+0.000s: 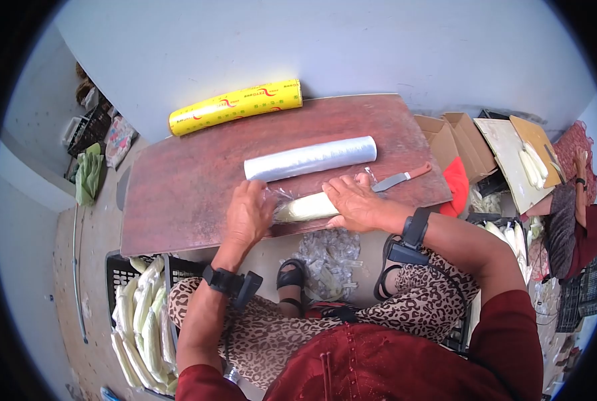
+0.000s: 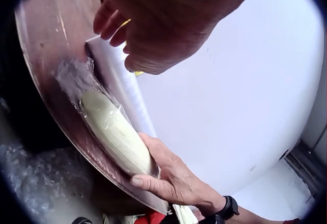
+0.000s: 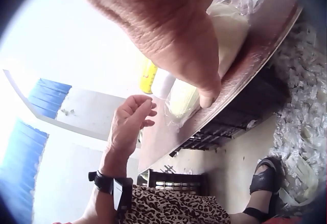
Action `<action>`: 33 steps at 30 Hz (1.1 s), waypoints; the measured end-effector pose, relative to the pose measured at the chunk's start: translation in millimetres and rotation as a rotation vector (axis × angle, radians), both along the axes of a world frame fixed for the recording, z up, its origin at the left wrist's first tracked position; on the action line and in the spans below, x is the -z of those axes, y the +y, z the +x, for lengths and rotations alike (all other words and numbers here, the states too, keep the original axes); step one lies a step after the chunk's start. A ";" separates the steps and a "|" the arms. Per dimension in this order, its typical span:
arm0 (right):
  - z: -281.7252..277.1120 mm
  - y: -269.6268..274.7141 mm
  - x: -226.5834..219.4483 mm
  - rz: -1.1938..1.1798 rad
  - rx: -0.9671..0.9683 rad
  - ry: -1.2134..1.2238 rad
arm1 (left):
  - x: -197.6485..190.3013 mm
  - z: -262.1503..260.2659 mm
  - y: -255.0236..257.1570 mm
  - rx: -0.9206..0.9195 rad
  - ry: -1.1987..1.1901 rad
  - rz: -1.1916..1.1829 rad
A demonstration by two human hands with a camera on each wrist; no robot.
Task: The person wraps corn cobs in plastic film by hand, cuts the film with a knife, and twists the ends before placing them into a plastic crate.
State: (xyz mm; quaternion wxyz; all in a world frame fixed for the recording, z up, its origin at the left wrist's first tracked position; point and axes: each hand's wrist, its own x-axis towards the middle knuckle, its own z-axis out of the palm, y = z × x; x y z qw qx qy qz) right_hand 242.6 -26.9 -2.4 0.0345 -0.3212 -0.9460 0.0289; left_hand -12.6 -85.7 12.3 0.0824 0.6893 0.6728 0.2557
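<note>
An ear of corn (image 1: 306,208) with pale husk, wrapped in clear film, lies along the near edge of the reddish-brown table (image 1: 185,174). My right hand (image 1: 355,202) grips its right part, with the thumb on the near side and fingers over the far side, as the left wrist view shows. Loose, crumpled film (image 2: 74,78) sticks out past the corn's left end. Close to that end is my left hand (image 1: 248,215), raised off the corn with its fingers loosely bent and nothing seen between them. Behind the corn lies a roll of clear film (image 1: 312,158).
A knife (image 1: 405,177) lies at the table's right side, and a yellow printed roll (image 1: 235,107) at the back edge. A black crate (image 1: 121,274) of corn ears stands at the lower left. Crumpled film (image 1: 330,260) covers the floor below. Another person's arm (image 1: 581,180) shows at right.
</note>
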 end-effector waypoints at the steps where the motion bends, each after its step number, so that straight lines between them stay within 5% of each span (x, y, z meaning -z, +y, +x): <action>1: -2.9 3.0 -4.0 -0.033 -0.009 -0.005 | -1.2 11.6 -2.3 0.113 -0.008 0.082; 4: -12.7 22.1 -18.7 -0.054 -0.026 0.027 | 12.4 37.8 -5.1 0.356 0.004 0.105; 7: -25.3 46.8 -24.4 0.056 -0.010 0.191 | 24.3 47.6 -4.6 0.387 0.066 -0.121; 10: -40.4 71.1 -29.6 0.174 -0.026 0.241 | 27.9 48.5 -0.4 0.369 0.120 -0.093; 17: -47.0 110.9 -15.7 -0.294 0.054 -0.082 | 35.1 45.9 5.5 0.361 0.103 -0.079; 26: -28.2 117.2 1.9 -0.109 0.047 0.007 | 32.5 41.7 6.7 0.376 0.014 -0.121; 33: -27.8 136.4 -21.2 -0.246 0.195 -0.052 | 27.8 42.0 3.4 0.379 0.003 -0.163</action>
